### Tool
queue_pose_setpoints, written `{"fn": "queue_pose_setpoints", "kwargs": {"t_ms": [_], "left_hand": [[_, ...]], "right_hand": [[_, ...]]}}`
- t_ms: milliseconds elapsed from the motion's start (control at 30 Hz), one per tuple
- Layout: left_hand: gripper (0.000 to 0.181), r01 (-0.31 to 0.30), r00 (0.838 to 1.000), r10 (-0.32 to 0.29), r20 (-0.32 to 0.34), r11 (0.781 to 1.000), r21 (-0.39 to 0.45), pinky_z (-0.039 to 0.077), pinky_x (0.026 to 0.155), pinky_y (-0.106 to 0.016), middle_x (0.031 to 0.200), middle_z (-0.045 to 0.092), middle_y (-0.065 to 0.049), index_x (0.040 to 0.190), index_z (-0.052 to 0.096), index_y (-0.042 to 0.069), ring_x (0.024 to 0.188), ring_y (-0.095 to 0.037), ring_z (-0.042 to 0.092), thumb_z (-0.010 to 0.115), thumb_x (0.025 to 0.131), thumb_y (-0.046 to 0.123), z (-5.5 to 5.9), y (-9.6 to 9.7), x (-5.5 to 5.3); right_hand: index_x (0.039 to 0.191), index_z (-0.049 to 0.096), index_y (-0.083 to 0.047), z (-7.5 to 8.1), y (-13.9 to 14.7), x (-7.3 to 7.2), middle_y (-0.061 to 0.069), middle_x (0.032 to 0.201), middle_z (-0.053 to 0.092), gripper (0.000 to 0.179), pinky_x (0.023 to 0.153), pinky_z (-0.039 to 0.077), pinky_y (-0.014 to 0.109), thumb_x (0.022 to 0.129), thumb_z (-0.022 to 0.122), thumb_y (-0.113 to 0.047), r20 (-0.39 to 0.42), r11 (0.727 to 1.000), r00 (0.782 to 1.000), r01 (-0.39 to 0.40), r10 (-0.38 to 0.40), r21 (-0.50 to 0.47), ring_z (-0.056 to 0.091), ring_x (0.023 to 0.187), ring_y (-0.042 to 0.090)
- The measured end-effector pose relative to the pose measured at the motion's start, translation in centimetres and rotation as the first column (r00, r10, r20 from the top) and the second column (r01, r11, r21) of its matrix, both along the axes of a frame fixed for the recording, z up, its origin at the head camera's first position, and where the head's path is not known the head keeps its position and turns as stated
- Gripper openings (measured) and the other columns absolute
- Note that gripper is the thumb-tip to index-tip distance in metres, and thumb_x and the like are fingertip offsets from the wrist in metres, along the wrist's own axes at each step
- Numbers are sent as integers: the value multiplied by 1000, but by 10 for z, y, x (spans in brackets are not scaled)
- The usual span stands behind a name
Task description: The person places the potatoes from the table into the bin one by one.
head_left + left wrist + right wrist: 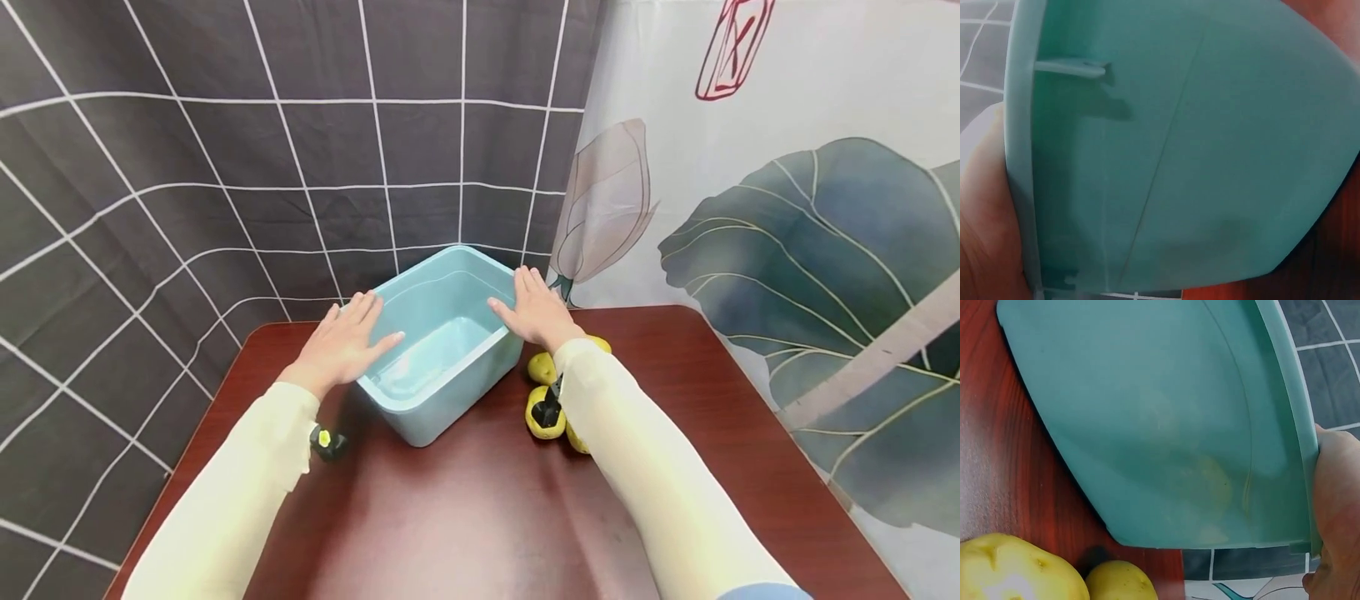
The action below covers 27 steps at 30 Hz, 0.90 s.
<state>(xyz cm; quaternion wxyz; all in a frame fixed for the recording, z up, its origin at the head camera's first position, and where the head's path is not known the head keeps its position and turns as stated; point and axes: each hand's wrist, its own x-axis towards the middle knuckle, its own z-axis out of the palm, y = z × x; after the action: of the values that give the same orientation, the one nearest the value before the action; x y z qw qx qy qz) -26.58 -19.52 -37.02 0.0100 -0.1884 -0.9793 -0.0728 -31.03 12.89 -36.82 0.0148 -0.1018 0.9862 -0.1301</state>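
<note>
L hand (341,346) & R hand (538,310), apart & straight-fingered, touch blue bin (457,404) abt 9 & 2 o'clock (potatoes (542,368) nr 4).

Tub (450,407), pale blue; potatoes (1016,569), yellow; sleeves (232,475), cream; table (450,517), reddish brown, wood-grained; curtain (420,142), dark grey with white grid; second curtain (637,50), white with blue-grey leaf (810,242) and pinkish bud (611,200).
</note>
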Motion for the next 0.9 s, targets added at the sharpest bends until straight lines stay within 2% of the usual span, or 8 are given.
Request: {"fn": "queue_pose_setpoints", "kwargs": {"t_ms": [200, 333, 533, 900], "left_hand": [[93, 81, 996, -82, -35, 996, -28, 7, 116, -51, 159, 17, -11, 153, 23, 7, 147, -27, 8, 22, 90, 75, 2, 10, 19], [91, 122, 992, -124, -25, 992, -40, 7, 117, -49, 159, 17, -10, 154, 22, 9, 147, -26, 8, 23, 91, 74, 5, 19, 32], [90, 181, 983, -182, -19, 983, -42, 8, 117, -48, 159, 18, -6, 154, 23, 12, 147, -23, 8, 24, 90, 75, 3, 31, 48], [90, 208, 978, -210, -21, 977, -46, 12, 117, -46, 159, 21, -2, 154, 25, 18, 147, -20, 10, 20, 88, 79, 1, 48, 71]], "right_hand": [[155, -1, -8, 3, -2, -4, 10, 161, -1, 88, 116, 6, 51, 95, 24, -68, 56, 999, 998, 11, -13, 33, -8, 147, 22], [155, 1, -8, 5, -3, -8, 10, 161, 0, 86, 116, 7, 52, 96, 24, -66, 49, 999, 999, 8, -10, 53, -5, 147, 24], [155, 7, -8, 8, -8, -13, 8, 162, 2, 80, 116, 6, 52, 98, 26, -61, 53, 998, 999, -2, -1, 60, -3, 148, 24], [156, 6, -12, 12, -11, -20, 5, 162, 2, 71, 116, 9, 53, 102, 26, -54, 78, 988, 995, -71, 61, 135, -3, 148, 23]]}}
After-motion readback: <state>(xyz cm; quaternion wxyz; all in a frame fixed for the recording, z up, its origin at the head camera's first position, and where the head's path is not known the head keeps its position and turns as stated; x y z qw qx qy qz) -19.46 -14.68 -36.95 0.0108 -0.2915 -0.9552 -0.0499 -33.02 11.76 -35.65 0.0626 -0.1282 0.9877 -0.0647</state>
